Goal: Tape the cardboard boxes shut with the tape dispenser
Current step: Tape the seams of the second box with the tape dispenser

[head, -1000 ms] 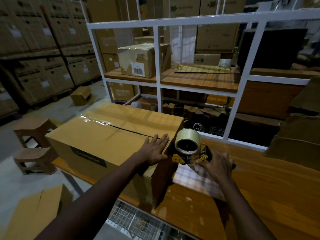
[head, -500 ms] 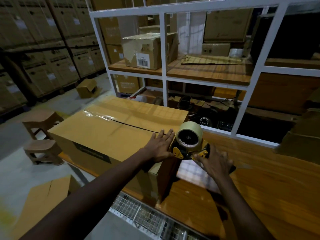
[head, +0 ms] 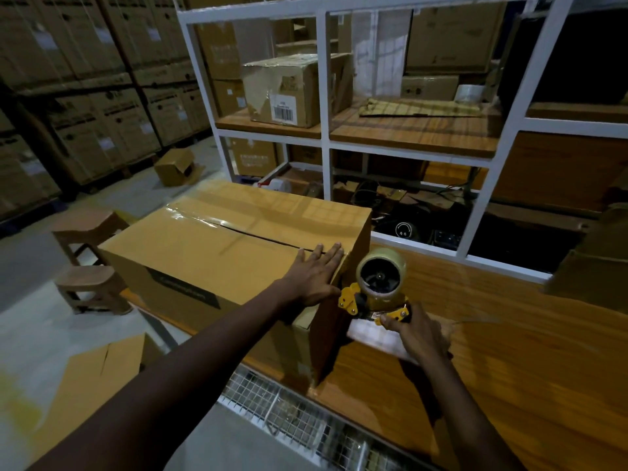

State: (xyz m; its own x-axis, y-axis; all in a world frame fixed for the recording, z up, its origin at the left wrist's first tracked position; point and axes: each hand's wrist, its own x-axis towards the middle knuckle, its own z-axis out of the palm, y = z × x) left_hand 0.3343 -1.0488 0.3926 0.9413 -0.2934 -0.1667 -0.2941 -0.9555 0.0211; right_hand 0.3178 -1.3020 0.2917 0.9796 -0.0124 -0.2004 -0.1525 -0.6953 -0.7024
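Note:
A large brown cardboard box (head: 210,253) lies on the wooden table (head: 509,362), its top flaps closed along a dark centre seam with shiny tape at the far-left end. My left hand (head: 314,275) presses flat on the box top at its near right corner, fingers spread over the seam. The yellow tape dispenser (head: 375,287) with its roll of tape sits against the box's right end. My right hand (head: 416,333) grips the dispenser's handle from behind, low by the table.
A white metal shelf frame (head: 326,141) stands behind the table with a labelled carton (head: 289,90) on it. Two brown stools (head: 88,266) stand on the floor to the left. Flat cardboard (head: 91,379) lies on the floor below. A wire mesh basket (head: 289,413) hangs under the table edge.
My right hand has closed on the dispenser handle, having been loose over it before. The left hand stays flat on the box. The view has shifted a little.

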